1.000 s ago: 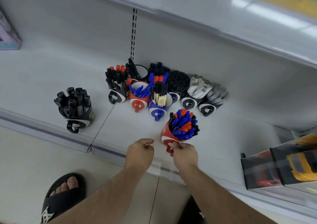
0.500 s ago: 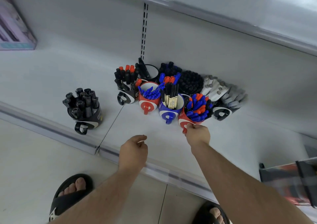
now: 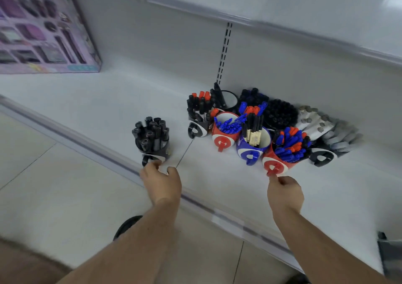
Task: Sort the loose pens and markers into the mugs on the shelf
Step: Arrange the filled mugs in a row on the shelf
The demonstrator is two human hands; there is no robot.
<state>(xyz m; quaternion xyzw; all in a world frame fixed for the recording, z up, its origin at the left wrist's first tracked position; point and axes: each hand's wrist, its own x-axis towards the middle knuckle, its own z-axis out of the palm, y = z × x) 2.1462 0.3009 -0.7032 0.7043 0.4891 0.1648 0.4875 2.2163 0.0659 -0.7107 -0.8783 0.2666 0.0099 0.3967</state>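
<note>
Left hand [image 3: 162, 183] moved up from mid-shelf to the black mug [image 3: 154, 151] at centre-left; half a second ago it hung loosely curled over the shelf [image 3: 91, 101] edge. Now its fingers [image 3: 152, 166] and thumb are slightly apart, tips at the mug's handle; blur hides whether they grip it, cannot tell. Right hand [image 3: 285, 193] has backed off from the red mug [image 3: 277, 164], which now sits in the front row at centre-right. Its fingers are curled together, tips just touching or just short of the red handle, not clearly pinching it.

Black mug stands alone near the shelf's front edge, full of black markers [image 3: 151, 130], caps up, well apart from the cluster. Red mug is packed with blue, red and black pens [image 3: 290, 143], touching the blue mug [image 3: 252, 151] on its left. Blue mug holds black-capped pens with tan barrels. Left of that, a second red mug [image 3: 224, 134] with blue pens, then a black-and-white mug [image 3: 198, 129] with black and red markers. Back row: more mugs with black and blue pens. Far right of the cluster, a mug of grey markers [image 3: 339, 133] tilts right.

Purple box [image 3: 45, 29] upper left of the frame. Sandal [image 3: 125, 227] on the floor at bottom centre.
</note>
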